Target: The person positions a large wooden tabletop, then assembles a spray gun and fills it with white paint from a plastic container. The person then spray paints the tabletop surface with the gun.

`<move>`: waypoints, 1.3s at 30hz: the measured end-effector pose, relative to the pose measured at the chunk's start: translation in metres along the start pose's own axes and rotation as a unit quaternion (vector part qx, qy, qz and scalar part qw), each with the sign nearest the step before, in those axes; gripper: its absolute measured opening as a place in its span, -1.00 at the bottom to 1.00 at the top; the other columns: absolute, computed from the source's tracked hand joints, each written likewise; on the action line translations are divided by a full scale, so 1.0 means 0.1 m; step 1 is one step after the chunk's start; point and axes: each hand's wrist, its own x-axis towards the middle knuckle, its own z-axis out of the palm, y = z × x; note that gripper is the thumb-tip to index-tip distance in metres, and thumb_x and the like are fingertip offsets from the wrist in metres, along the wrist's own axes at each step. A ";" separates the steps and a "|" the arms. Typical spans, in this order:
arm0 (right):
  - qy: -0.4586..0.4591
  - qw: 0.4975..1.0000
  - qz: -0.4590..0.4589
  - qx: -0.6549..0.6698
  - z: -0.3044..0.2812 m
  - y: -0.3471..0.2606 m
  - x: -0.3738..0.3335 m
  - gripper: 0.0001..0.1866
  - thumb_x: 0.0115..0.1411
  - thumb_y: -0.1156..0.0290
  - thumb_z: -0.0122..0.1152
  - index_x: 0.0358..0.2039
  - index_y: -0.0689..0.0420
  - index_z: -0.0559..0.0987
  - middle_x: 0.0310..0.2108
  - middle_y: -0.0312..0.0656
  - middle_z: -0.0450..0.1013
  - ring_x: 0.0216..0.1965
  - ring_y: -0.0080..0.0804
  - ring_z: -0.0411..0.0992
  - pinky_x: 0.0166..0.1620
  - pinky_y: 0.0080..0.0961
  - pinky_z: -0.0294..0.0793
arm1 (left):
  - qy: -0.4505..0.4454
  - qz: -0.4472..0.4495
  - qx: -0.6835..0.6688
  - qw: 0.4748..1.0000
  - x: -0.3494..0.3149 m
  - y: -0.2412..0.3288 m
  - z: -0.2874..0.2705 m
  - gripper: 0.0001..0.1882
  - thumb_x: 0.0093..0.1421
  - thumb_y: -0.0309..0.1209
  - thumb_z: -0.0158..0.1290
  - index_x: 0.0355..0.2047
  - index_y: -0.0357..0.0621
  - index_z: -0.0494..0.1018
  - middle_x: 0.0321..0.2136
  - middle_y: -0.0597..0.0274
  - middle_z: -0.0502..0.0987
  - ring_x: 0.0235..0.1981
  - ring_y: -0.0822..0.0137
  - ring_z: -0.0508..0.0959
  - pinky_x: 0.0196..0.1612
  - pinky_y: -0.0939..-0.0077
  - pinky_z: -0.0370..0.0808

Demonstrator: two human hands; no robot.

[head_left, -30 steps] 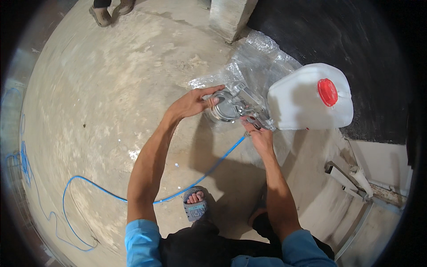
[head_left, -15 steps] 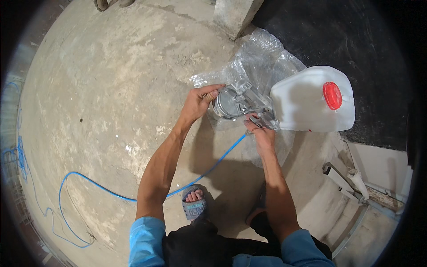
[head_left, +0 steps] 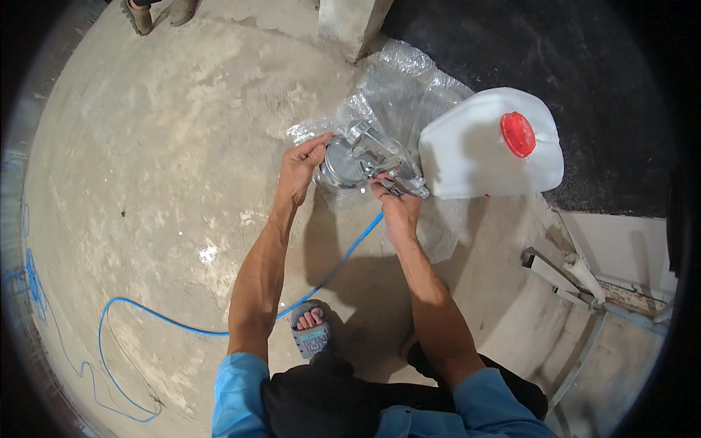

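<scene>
Between my hands is a silver metal pump-like device (head_left: 345,163) with a round drum-shaped body and a bracket-like frame on its right. My left hand (head_left: 298,174) is closed on the drum's left rim, thumb and fingers pinching its edge. Lower down, my right hand (head_left: 399,210) grips the frame near its bottom fittings, the fingers partly hidden by metal. A blue hose (head_left: 337,269) rises from the floor to just beside my right hand; its end is hidden there. Under the device lies a crumpled clear plastic sheet (head_left: 405,86).
Right of the device lies a white plastic jerrycan (head_left: 467,157) with a red cap (head_left: 518,134). Beyond it is a black surface (head_left: 526,44). A concrete post (head_left: 350,25) stands at the back. Metal profiles (head_left: 558,277) lie at right. Another person's shoes (head_left: 139,16) show at far left.
The whole view has shifted, so the device, jerrycan and sheet appear further left. The device has tilted slightly, showing more of its frame. Both hands keep their grip on it.
</scene>
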 end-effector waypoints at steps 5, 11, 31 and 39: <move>-0.072 0.958 -0.103 -0.258 -0.05 -0.23 0.43 -0.79 -0.04 0.68 0.16 -0.32 0.27 0.59 -0.37 -0.21 0.57 -0.28 -0.47 0.51 -0.17 -0.54 0.46 | 0.104 0.042 -0.037 0.993 -0.22 -0.10 0.08 -0.64 0.32 -0.38 0.09 0.06 -0.30 0.50 -0.08 0.20 0.59 -0.09 0.43 0.51 0.03 0.56 0.41; -0.154 0.939 -0.082 -0.297 -0.19 -0.34 0.58 -0.68 0.00 0.52 0.30 -0.17 0.24 0.59 -0.29 -0.19 0.59 -0.25 -0.41 0.51 -0.11 -0.43 0.45 | 0.092 0.096 0.045 0.990 -0.40 0.01 0.28 -0.48 0.32 -0.28 0.10 0.21 -0.31 0.34 0.09 0.09 0.48 -0.03 0.33 0.50 0.06 0.46 0.41; 0.003 0.986 -0.031 -0.162 0.07 -0.08 -0.27 -0.70 0.20 0.55 0.26 -0.04 0.31 0.56 -0.24 -0.29 0.52 -0.22 -0.61 0.38 -0.13 -0.62 0.39 | -0.143 0.069 0.443 0.882 -0.03 0.53 0.15 0.12 -0.31 -0.13 0.53 0.21 -0.23 0.17 0.01 -0.12 0.50 0.10 0.01 0.49 0.14 0.25 0.41; 0.013 0.993 -0.080 -0.085 0.08 -0.03 -0.26 -0.73 0.22 0.54 0.24 -0.05 0.25 0.56 -0.22 -0.30 0.50 -0.24 -0.61 0.36 -0.13 -0.62 0.37 | -0.165 0.191 0.460 0.851 -0.08 0.53 0.14 0.03 -0.20 -0.15 0.46 0.25 -0.14 0.20 0.09 -0.09 0.46 0.10 -0.10 0.47 0.11 0.17 0.46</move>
